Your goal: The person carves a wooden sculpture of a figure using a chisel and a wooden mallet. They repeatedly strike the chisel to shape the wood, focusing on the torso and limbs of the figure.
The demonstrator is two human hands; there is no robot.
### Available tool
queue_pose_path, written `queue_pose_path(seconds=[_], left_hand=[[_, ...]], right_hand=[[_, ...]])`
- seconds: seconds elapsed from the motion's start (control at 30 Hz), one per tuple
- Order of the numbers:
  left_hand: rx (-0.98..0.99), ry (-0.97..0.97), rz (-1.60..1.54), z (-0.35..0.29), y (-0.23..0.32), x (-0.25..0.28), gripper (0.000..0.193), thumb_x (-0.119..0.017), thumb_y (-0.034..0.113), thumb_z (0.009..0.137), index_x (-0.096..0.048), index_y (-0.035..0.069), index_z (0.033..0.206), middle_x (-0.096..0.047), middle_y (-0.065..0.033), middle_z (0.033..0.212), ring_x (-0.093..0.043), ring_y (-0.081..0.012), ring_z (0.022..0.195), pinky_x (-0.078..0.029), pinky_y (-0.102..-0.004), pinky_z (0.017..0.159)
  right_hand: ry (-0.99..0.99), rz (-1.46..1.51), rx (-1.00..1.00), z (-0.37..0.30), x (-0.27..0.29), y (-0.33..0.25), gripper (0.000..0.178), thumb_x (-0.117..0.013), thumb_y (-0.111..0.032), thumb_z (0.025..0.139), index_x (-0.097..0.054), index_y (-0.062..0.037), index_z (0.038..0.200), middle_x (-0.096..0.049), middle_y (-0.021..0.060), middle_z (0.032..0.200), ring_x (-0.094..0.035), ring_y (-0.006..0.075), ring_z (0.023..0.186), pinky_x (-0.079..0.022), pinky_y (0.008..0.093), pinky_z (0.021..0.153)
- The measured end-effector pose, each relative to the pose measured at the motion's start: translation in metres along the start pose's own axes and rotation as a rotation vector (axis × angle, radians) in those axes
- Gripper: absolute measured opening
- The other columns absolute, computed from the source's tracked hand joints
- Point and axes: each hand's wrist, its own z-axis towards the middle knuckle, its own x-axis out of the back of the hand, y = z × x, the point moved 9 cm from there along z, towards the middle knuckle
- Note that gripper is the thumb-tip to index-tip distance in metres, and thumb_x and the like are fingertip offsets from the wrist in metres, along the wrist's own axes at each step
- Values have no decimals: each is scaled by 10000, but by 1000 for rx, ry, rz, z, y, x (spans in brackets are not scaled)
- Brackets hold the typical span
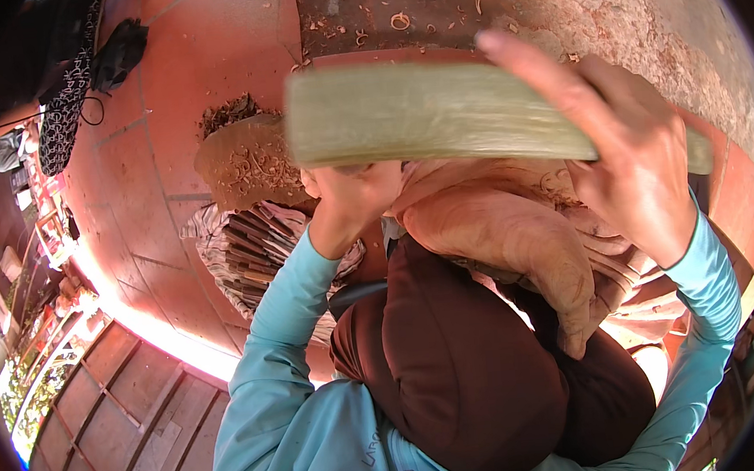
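**Green slab held up in both hands**

Held close before my face was a pale green slab (438,111), blurred, seemingly stiff and fairly light. My left hand (348,207) was curled shut under its left end; my right hand (627,145) clasped the right end, forefinger stretched along the far edge. Beneath it lay my brown-clad lap (458,371) and a carved wooden piece (501,235), with wood shavings (378,23) strewn farther off.

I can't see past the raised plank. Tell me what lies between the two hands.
In the head view, the pale green plank spans from the left hand to the right hand. Beneath it lies a carved reddish wood piece on the lap.
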Motion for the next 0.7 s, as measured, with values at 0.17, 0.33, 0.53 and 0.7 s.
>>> queue_pose_path(seconds=[0.17, 0.33, 0.53, 0.7], left_hand=[[-246, -107, 250, -3, 12, -9, 170, -568, -28, 788, -614, -35, 951, -630, -131, 905, -590, -260, 779, -486, -387, 681], [-141, -51, 186, 3, 10, -8, 169, -571, -48, 765, -627, -5, 918, -644, -96, 865, -608, -222, 781, -483, -349, 683], [26, -12, 12, 25, -9, -15, 110, -587, -29, 758, -624, -6, 860, -637, -41, 725, -579, -101, 667, -460, -266, 582], [389, 13, -243, 23, -45, -19, 52, -611, -6, 758, -614, -22, 807, -633, -42, 655, -535, -57, 618, -448, -252, 536]], right_hand=[[243, 149, 42, -4, 1, 9, 838, -563, 177, 509, -558, -154, 1279, -621, 101, 854, -562, 234, 658, -488, 367, 588], [75, -40, 54, 0, 5, 2, 808, -570, 181, 523, -521, -69, 1289, -635, 125, 1059, -600, 240, 718, -516, 342, 635], [152, 53, -12, -1, 4, 13, 804, -561, 219, 600, -488, -116, 1327, -632, 131, 1105, -641, 262, 905, -529, 344, 761], [245, 150, -129, -2, -3, 28, 807, -599, 191, 594, -518, -172, 1310, -654, 116, 985, -601, 252, 731, -492, 360, 624]])
